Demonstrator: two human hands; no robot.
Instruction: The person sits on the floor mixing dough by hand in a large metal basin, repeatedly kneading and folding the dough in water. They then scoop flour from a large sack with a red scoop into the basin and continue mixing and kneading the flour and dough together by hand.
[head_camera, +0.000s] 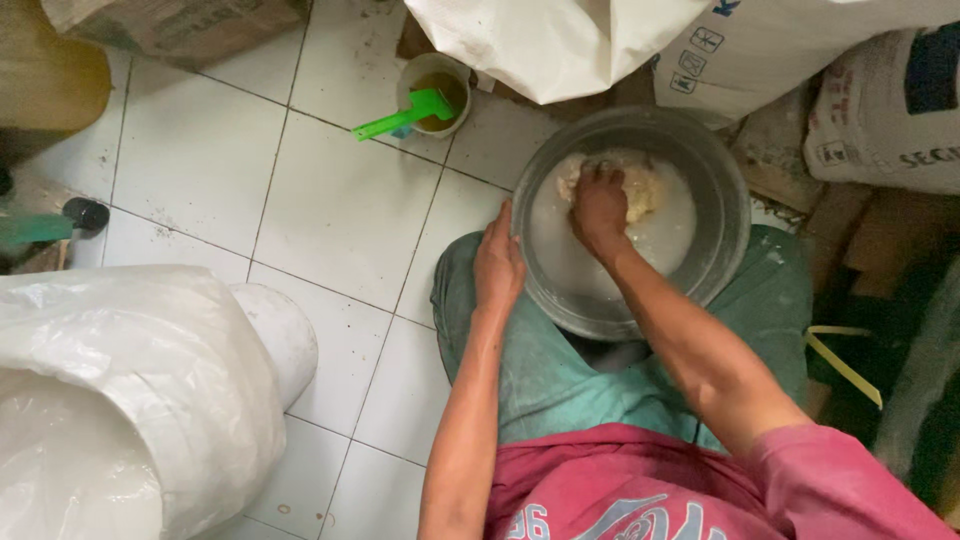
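Note:
A large round metal bowl (722, 190) rests between my knees on the white tiled floor. It holds a pale, floury lump of dough (645, 188). My right hand (598, 208) is pressed down into the dough with fingers curled into it. My left hand (497, 262) grips the bowl's left rim, steadying it. I wear green trousers and a red shirt.
A small cup of brownish liquid (436, 93) with a green plastic scoop (405, 115) stands beyond the bowl. White sacks (560, 40) lie at the top and right. A large white plastic-lined container (130, 390) fills the lower left. A dark-capped bottle (85, 214) lies at the left.

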